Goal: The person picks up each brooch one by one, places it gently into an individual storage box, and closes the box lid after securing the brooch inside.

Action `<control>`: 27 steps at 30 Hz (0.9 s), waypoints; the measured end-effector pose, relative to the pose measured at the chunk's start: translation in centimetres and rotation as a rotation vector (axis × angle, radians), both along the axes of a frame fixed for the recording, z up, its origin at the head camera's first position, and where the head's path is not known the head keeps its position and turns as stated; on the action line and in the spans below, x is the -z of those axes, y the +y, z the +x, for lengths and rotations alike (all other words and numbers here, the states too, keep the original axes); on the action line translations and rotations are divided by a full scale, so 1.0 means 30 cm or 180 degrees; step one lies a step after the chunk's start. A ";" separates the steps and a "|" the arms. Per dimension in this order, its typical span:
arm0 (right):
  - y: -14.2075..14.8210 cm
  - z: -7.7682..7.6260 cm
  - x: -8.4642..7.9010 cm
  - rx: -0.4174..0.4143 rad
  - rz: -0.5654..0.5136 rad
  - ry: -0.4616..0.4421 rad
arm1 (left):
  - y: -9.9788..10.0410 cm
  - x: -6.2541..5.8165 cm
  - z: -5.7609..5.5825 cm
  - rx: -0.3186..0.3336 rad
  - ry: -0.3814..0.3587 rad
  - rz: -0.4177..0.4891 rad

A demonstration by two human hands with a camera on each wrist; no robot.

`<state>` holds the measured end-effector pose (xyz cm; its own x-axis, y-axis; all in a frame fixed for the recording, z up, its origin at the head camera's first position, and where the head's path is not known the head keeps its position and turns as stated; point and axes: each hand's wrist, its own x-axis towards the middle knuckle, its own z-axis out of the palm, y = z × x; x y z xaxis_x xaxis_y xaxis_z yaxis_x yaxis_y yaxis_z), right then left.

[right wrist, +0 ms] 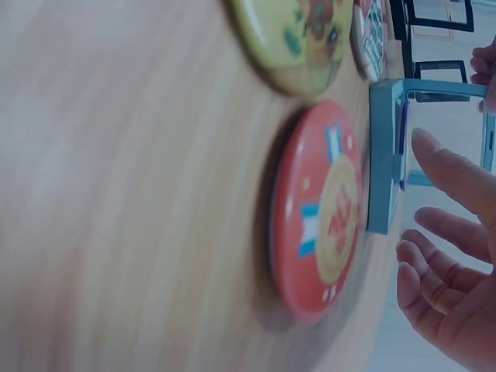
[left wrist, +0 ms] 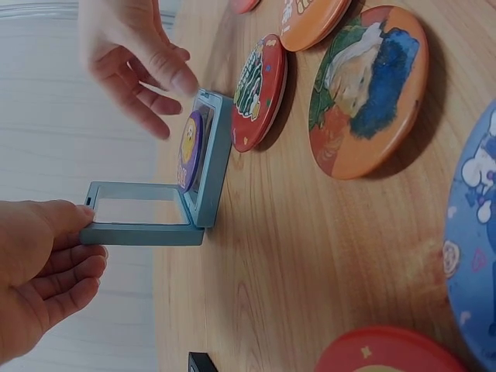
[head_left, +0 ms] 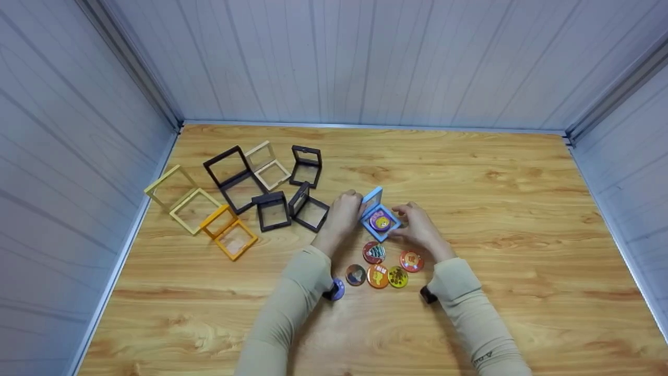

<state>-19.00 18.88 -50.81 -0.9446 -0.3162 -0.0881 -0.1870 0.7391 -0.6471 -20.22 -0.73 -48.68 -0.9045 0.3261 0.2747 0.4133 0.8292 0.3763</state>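
Observation:
A light blue hinged display frame point(left wrist: 218, 167) stands on the table with its lid point(left wrist: 143, 235) raised. Inside its base lies a purple badge point(head_left: 380, 222) with a yellow character. My left hand point(head_left: 342, 214) pinches the outer edge of the raised lid between thumb and fingers. On the other side, my right hand point(head_left: 417, 228) hovers close by the base, its fingers relaxed and apart, holding nothing. Just in front of the frame lies a red badge with a tree picture point(head_left: 374, 253). A red and gold badge point(right wrist: 322, 209) is nearest below my right hand.
More round badges lie toward me: an orange one point(head_left: 378, 275), a yellow one point(head_left: 398, 277), a painted one point(head_left: 356, 274) and a blue one point(head_left: 338, 289) partly under my left wrist. Several opened frames, black point(head_left: 274, 228), orange point(head_left: 233, 257), yellow point(head_left: 183, 228) and cream point(head_left: 271, 187), stand at the left.

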 end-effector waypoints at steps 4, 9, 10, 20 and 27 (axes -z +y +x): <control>0.016 0.003 0.003 0.0012 0.0068 -0.0023 | -0.001 0.000 0.003 0.0021 -0.0009 0.0029; 0.035 0.000 0.013 -0.0015 0.0134 0.0015 | 0.000 0.002 0.005 0.0046 -0.0001 0.0017; 0.039 -0.001 0.016 -0.0021 0.0141 0.0023 | 0.000 0.002 0.005 0.0051 -0.0008 0.0024; 0.055 -0.017 0.036 -0.0066 0.0042 -0.0008 | 0.004 0.003 0.010 0.0099 -0.0041 0.0037; 0.052 -0.030 0.037 -0.0162 0.0000 0.0019 | 0.006 0.003 0.020 0.0102 -0.0092 -0.0013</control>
